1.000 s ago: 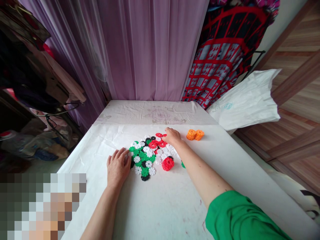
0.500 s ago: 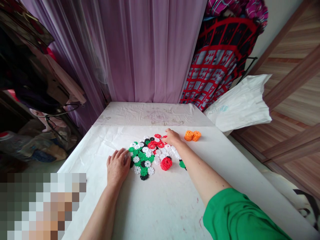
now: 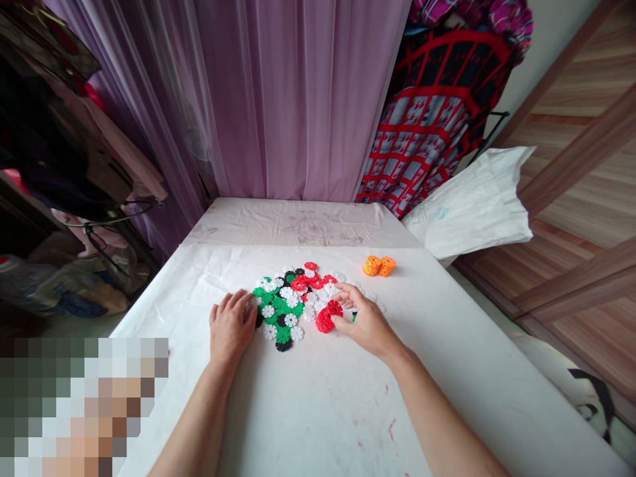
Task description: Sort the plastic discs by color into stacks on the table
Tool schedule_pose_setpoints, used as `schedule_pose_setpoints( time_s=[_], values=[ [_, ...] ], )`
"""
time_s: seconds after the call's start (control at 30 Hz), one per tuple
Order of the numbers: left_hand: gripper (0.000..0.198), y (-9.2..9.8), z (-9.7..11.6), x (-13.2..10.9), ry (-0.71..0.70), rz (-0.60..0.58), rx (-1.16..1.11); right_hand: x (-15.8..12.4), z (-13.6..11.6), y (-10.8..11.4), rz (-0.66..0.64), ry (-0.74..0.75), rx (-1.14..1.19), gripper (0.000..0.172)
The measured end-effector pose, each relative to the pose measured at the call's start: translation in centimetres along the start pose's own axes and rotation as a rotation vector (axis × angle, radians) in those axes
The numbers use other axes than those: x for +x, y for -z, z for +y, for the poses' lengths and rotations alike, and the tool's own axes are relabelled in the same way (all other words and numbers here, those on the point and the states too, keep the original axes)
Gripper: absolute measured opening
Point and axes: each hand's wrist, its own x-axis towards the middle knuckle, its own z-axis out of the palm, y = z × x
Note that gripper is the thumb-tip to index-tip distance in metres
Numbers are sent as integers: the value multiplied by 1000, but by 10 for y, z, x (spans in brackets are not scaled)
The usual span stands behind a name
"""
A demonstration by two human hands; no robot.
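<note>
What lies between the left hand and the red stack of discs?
Green, white and black discs spread on the table lie between the left hand and the red stack, as the head view shows.

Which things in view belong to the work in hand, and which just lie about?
Part of the work:
Right hand, holding a red snowflake disc at the red stack
Left hand, at the mixed disc pile's edge
Probably the orange disc stacks

Just about:
White plastic bag
Hanging clothes
Purple curtain
</note>
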Motion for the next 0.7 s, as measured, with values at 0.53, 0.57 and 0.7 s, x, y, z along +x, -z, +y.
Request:
schedule_pose_setpoints(
  time_s=[0.53, 0.57, 0.7],
  values=[
    [36, -4, -4, 0, -22, 37, -10, -4, -5, -1, -37, 36, -127, 65],
    [36, -4, -4, 0, -21, 34, -11, 0, -1, 2, -11, 35, -125, 62],
    [37, -2, -3, 0, -11, 21, -10, 31, 16, 9, 76, -46, -183, 44]
  ],
)
